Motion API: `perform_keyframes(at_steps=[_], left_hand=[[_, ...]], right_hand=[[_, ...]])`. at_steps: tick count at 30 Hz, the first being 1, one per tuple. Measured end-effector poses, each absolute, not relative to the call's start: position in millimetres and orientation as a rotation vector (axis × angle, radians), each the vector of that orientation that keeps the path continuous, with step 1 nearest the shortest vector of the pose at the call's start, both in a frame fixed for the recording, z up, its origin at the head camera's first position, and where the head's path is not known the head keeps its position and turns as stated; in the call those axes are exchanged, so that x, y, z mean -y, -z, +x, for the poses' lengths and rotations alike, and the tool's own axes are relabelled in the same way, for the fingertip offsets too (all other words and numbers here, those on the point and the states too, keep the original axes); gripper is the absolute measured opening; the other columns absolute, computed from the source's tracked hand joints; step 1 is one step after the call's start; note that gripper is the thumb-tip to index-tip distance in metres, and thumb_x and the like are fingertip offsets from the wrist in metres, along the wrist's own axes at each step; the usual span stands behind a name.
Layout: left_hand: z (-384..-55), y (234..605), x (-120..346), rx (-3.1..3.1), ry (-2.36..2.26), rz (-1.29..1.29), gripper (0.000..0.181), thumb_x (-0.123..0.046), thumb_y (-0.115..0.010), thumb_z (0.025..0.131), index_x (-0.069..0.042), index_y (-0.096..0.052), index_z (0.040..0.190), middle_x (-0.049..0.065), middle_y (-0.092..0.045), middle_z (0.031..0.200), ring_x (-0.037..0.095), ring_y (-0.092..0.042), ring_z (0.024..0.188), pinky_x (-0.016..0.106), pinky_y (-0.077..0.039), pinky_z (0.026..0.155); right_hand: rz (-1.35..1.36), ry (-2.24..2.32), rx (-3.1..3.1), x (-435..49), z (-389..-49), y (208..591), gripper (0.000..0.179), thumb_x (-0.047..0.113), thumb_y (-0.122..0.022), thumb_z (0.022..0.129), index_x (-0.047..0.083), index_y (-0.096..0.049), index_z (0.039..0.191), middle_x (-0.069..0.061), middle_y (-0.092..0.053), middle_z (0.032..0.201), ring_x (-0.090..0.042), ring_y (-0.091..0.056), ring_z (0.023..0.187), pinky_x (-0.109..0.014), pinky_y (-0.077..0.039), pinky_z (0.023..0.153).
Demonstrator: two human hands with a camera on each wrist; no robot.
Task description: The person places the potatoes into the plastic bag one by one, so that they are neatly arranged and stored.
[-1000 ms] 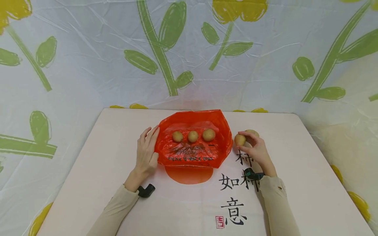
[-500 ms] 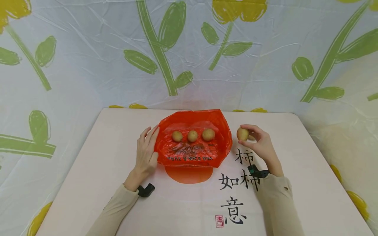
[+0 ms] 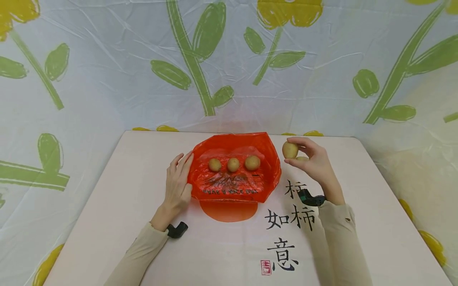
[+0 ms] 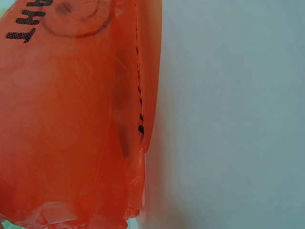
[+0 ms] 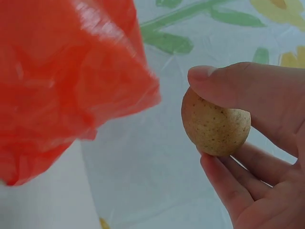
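Observation:
In the head view an open red plastic bag (image 3: pixel 232 198) lies on the table with three small potatoes in it: a left one (image 3: pixel 214 165), a middle one (image 3: pixel 233 165) and a right one (image 3: pixel 252 163). My left hand (image 3: pixel 176 186) rests along the bag's left side, fingers fairly straight and touching it; the left wrist view shows only the bag's side (image 4: pixel 66 124). Beyond the bag's right rim, my right hand (image 3: pixel 316 161) pinches a speckled potato (image 5: pixel 214 124) between thumb and fingertips, raised off the table. Behind that hand another potato (image 3: pixel 302 158) is mostly hidden.
The pale table (image 3: pixel 107 222) has black brushed characters (image 3: pixel 282 254) and an orange printed shape (image 3: pixel 229 214) partly under the bag. A flower-patterned sheet (image 3: pixel 125 71) hangs behind and along the sides.
My right hand first shifted slightly right with the potato, then rose and moved away towards the table's far edge. The left hand, the bag and its potatoes stay put.

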State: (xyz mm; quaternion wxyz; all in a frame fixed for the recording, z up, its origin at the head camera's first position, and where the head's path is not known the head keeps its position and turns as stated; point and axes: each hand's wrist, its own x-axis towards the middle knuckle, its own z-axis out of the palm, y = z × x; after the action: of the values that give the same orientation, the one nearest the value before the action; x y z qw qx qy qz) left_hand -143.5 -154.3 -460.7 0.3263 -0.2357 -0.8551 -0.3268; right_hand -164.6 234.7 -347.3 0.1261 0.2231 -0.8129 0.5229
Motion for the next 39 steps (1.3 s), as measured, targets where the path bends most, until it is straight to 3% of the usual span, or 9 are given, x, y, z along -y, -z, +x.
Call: perform_keyframes(at_steps=[7, 14, 32, 39], left_hand=[[-143.1, 460.6, 153.9, 2.249, 0.864, -0.608, 0.076, -0.01, -0.031, 0.068, 0.007, -0.049, 0.139, 0.019, -0.047, 0.146, 0.047, -0.035, 0.132, 0.058, -0.029, 0.099], [-143.1, 460.3, 153.9, 2.25, 0.869, -0.611, 0.076, -0.009, -0.031, 0.068, 0.007, -0.049, 0.139, 0.019, -0.047, 0.146, 0.046, -0.035, 0.132, 0.058, -0.028, 0.1], [-144.2, 462.4, 154.2, 2.242, 0.867, -0.602, 0.075, -0.007, -0.034, 0.066, 0.007, -0.049, 0.139, 0.02, -0.048, 0.144, 0.046, -0.035, 0.132, 0.059, -0.029, 0.099], [-143.4, 460.9, 154.6, 2.246, 0.877, -0.609, 0.075, -0.007, -0.035, 0.067, 0.007, -0.049, 0.139, 0.02, -0.048, 0.145, 0.047, -0.035, 0.132, 0.058, -0.028, 0.1]], right_hand=[[0.688, -1.492, 2.418, -218.3, -178.3, 336.9, 0.056, -0.016, -0.078, 0.071, -0.007, -0.062, 0.124, -0.021, -0.062, 0.122, -0.011, -0.057, 0.111, -0.02, -0.045, 0.098], [0.72, -1.552, 2.47, -198.9, -193.5, 330.6, 0.052, -0.001, -0.081, 0.077, 0.004, -0.065, 0.126, -0.01, -0.064, 0.123, -0.018, -0.059, 0.112, -0.026, -0.044, 0.101], [0.988, -1.553, 2.592, -126.9, -211.3, 338.7, 0.054, -0.002, -0.082, 0.074, -0.004, -0.064, 0.125, -0.013, -0.065, 0.124, -0.027, -0.06, 0.112, -0.042, -0.047, 0.098], [1.005, -1.375, 2.778, -107.3, -214.9, 347.5, 0.053, 0.006, -0.083, 0.074, 0.005, -0.067, 0.124, -0.004, -0.067, 0.117, -0.021, -0.06, 0.109, -0.039, -0.048, 0.097]])
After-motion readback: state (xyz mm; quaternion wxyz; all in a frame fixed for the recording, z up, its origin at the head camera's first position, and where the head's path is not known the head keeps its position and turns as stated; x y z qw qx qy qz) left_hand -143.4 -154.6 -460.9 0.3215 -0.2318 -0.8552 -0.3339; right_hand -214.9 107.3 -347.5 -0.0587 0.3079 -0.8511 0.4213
